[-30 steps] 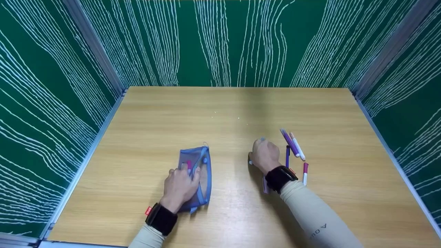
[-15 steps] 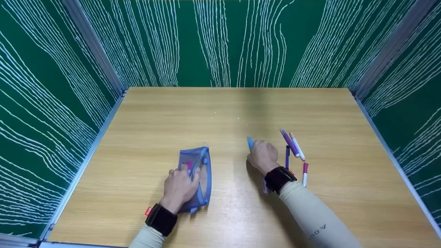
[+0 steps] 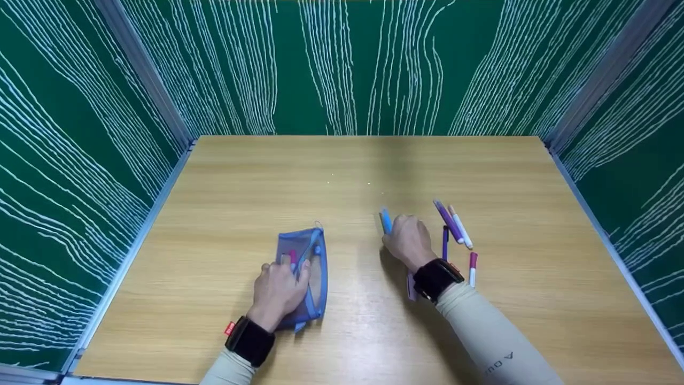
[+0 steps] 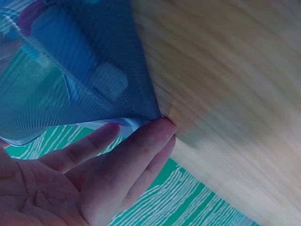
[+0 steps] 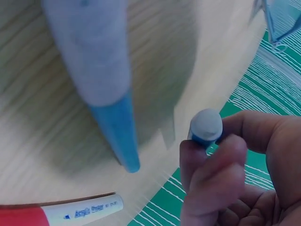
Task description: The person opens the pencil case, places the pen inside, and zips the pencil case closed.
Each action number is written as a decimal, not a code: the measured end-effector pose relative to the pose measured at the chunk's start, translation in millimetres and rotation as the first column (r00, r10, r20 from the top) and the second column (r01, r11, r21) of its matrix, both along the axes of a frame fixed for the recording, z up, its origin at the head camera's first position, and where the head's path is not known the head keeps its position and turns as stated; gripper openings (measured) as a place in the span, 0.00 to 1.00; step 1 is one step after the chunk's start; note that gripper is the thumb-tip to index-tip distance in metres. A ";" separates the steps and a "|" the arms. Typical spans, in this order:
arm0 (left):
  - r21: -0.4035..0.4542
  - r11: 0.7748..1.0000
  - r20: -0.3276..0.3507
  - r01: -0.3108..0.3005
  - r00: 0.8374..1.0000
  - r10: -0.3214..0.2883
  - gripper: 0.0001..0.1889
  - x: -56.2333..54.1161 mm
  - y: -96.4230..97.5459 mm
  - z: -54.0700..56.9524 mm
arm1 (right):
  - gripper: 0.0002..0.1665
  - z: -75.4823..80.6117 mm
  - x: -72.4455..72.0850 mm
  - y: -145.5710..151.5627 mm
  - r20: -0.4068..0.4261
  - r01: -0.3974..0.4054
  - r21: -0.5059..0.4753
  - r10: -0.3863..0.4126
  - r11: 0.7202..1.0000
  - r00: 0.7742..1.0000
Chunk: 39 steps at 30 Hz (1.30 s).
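Observation:
In the head view my left hand (image 3: 278, 289) lies over the blue mesh pencil case (image 3: 319, 278) and holds its side. From the left wrist view, its fingertips touch the underside of the mesh (image 4: 117, 56), and a pink-ended item (image 4: 30, 16) shows at its opening. My right hand (image 3: 409, 240) pinches a blue marker (image 3: 386, 220), which points away past the fingers. The right wrist view shows that marker's pale end (image 5: 208, 123) between thumb and fingers. Close to this camera is another marker (image 5: 89, 52), pale with a blue tip end; the head view mostly hides it beneath the wrist.
Right of my right hand lie a purple marker (image 3: 449, 222), a white marker (image 3: 461, 229), a slim dark purple pen (image 3: 445, 243) and a white marker with a crimson cap (image 3: 473, 267). Green walls with white lines enclose the wooden table (image 3: 320, 198) at the back and sides.
The blue marker in my right hand has come into view, its end swinging out to the left of the fingers. My left hand and the pencil case stay where they were.

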<state>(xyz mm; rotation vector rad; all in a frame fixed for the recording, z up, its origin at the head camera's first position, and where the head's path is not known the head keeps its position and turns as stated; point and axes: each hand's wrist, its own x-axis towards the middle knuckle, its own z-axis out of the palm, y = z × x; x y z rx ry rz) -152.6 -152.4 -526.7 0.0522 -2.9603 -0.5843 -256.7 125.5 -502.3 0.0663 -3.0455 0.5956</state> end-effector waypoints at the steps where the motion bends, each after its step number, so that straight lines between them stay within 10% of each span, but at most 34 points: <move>1: 0.001 1.000 -0.003 0.000 1.000 0.000 0.34 -0.1 -0.1 -0.1 | 0.12 0.8 0.9 0.0 -0.004 0.000 -0.010 0.000 1.000 1.000; 16: 0.001 1.000 0.040 0.003 0.999 -0.003 0.34 -1.0 -2.1 1.1 | 0.30 0.8 15.0 -6.7 -0.001 -0.061 -0.183 0.062 0.981 0.998; 24: 0.004 1.000 0.043 0.007 0.999 -0.007 0.34 -0.5 -1.1 1.6 | 0.24 1.5 27.3 -16.5 0.039 -0.073 -0.270 0.087 0.960 0.995; 39: 0.003 1.000 0.005 0.023 1.000 -0.023 0.34 0.3 -2.3 -0.2 | 0.06 9.3 56.4 -51.3 0.229 -0.006 -0.557 0.161 0.830 0.960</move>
